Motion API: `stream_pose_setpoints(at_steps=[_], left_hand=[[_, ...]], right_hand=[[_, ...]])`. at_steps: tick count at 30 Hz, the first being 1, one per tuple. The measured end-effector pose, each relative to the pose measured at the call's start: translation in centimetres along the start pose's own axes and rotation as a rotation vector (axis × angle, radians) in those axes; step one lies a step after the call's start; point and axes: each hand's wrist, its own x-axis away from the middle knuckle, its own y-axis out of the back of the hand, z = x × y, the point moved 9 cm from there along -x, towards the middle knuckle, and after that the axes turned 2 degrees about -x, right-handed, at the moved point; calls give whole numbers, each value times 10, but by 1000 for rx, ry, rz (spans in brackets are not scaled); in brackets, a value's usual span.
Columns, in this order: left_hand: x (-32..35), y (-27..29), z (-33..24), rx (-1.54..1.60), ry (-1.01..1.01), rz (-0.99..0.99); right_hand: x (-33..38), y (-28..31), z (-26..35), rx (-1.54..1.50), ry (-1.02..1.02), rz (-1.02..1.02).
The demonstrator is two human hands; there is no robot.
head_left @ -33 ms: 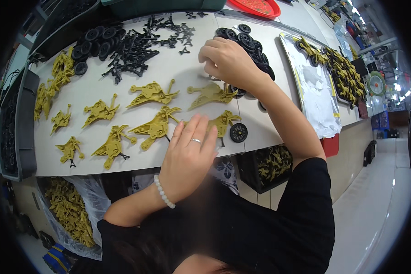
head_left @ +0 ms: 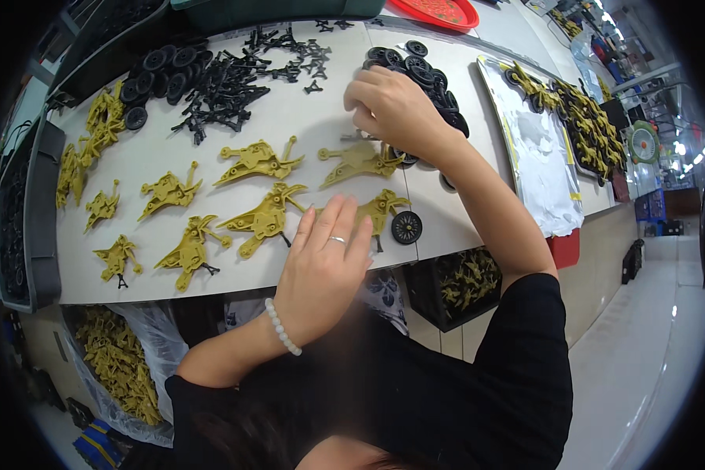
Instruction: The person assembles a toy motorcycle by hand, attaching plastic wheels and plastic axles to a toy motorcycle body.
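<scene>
My left hand (head_left: 319, 258) lies with fingers stretched out over a yellow plastic toy motorcycle body half (head_left: 382, 210), partly covering it. Right of that piece is a black spoked wheel (head_left: 406, 227). My right hand (head_left: 392, 106) is raised beside the wheel pile, its fingers curled together and pointing down. What it holds, if anything, is hidden; a blurred greyish bit shows below the fingertips. Under it lies another yellow body half (head_left: 358, 163). Further left, more yellow halves (head_left: 260, 162) are laid out in two rows, several of the near ones with small black forked parts (head_left: 210, 269) attached.
Black wheels (head_left: 421, 72) are heaped behind my right hand, with more at far left. Small black forked parts (head_left: 223, 98) spread across the back. A tray (head_left: 536, 157) with white sheeting stands right, beside assembled toy motorcycles (head_left: 591, 125). Grey bin (head_left: 39, 211) borders the left; boxes of yellow parts sit below.
My right hand has shifted very slightly right and down. My left hand stays in place over the yellow body half.
</scene>
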Motion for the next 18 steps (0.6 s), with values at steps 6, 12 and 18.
stream_pose_setpoints(at_steps=[6, 12, 18], left_hand=[[-1, -14, -1, -62, -29, 41], [7, -10, -3, -48, -52, 5], [10, -8, -3, -27, -66, -12]], right_hand=[[20, 14, -3, -29, -91, 77], [19, -5, -6, -120, -138, 281], [10, -17, -1, 77, -29, 306]])
